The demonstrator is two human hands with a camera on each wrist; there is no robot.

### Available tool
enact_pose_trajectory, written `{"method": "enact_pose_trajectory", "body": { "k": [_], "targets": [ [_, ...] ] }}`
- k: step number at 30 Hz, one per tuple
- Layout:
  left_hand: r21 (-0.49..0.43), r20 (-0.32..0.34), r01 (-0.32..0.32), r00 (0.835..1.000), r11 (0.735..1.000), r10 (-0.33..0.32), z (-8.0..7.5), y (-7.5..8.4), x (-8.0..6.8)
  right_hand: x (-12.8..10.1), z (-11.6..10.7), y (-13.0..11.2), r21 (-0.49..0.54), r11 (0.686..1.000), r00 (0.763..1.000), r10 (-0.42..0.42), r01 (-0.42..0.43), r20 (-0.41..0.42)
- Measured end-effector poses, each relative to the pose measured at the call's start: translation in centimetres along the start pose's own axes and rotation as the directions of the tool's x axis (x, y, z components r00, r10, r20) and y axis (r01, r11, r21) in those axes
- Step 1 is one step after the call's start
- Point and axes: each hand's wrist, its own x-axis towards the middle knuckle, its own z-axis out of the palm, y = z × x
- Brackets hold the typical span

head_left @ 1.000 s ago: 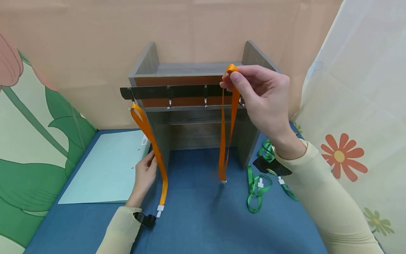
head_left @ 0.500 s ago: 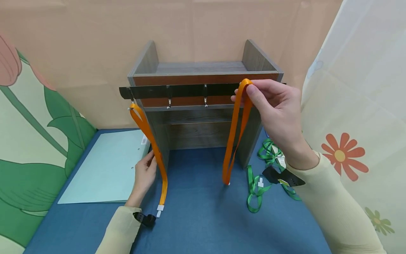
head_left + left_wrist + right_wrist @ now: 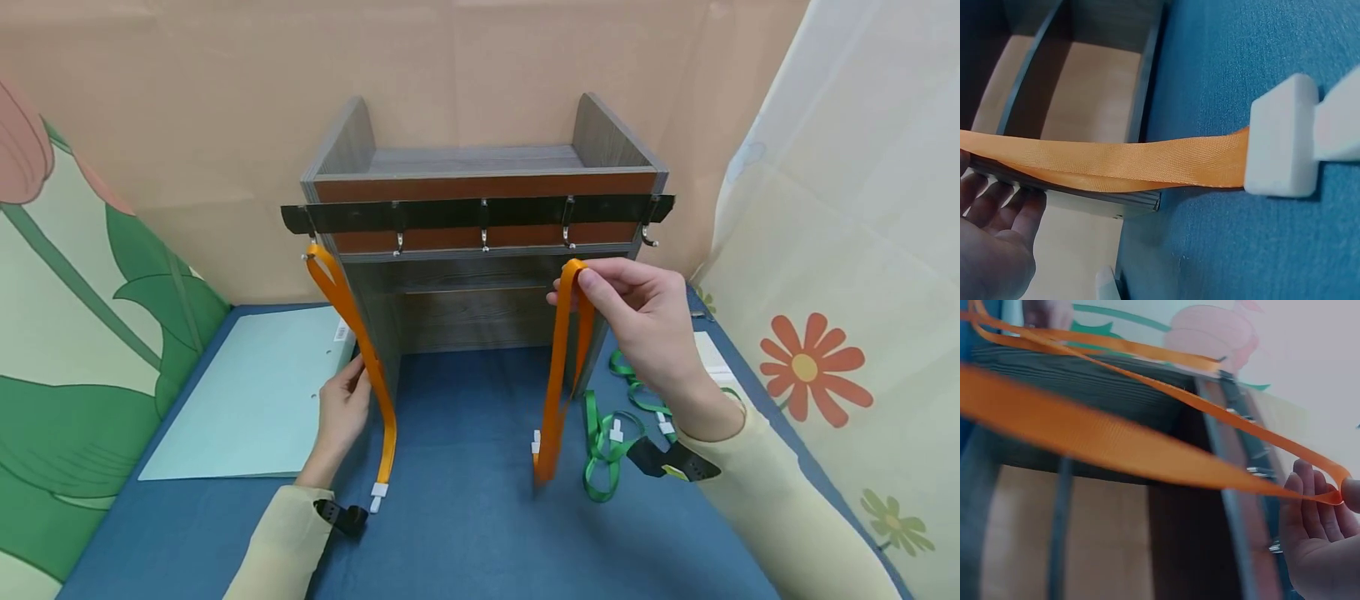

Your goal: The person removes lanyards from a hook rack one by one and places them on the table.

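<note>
My right hand (image 3: 645,312) pinches an orange lanyard (image 3: 557,358) near one end, between thumb and fingers. Its loop hangs below the hook rail (image 3: 525,210), with a white clip (image 3: 536,442) low on its left side. In the right wrist view the lanyard (image 3: 1116,440) stretches from the fingertips past the shelf. A second orange lanyard (image 3: 360,333) hangs from the leftmost hook, its white clip (image 3: 1282,137) over the blue surface. My left hand (image 3: 345,408) touches the outer side of the grey shelf (image 3: 375,308) behind this lanyard; its fingers look fairly straight.
Several metal hooks, one at mid-rail (image 3: 485,240), line the black rail. Green lanyards (image 3: 600,450) with white clips lie on the blue cloth (image 3: 465,500) at the right, near a white card (image 3: 711,354). A pale blue folder (image 3: 247,392) lies left of the shelf.
My right hand has moved right and then down with its orange lanyard, away from the rail, uncovering the right-hand hooks. The left hand and the hanging lanyard have stayed in place.
</note>
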Motion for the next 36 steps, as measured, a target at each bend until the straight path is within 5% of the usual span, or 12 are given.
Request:
{"method": "enact_pose_trajectory", "body": {
  "k": [23,36],
  "targets": [
    [-0.005,0.004,0.000,1.000,1.000,0.000,0.0,0.2,-0.2,-3.5,0.9,10.8,0.031,0.952,0.952,0.306,-0.306,0.008],
    [-0.019,0.014,0.012,1.000,1.000,-0.012,-0.1,0.1,-0.2,-5.0,2.8,14.1,0.091,0.913,0.915,0.402,-0.398,-0.035]
  ]
}}
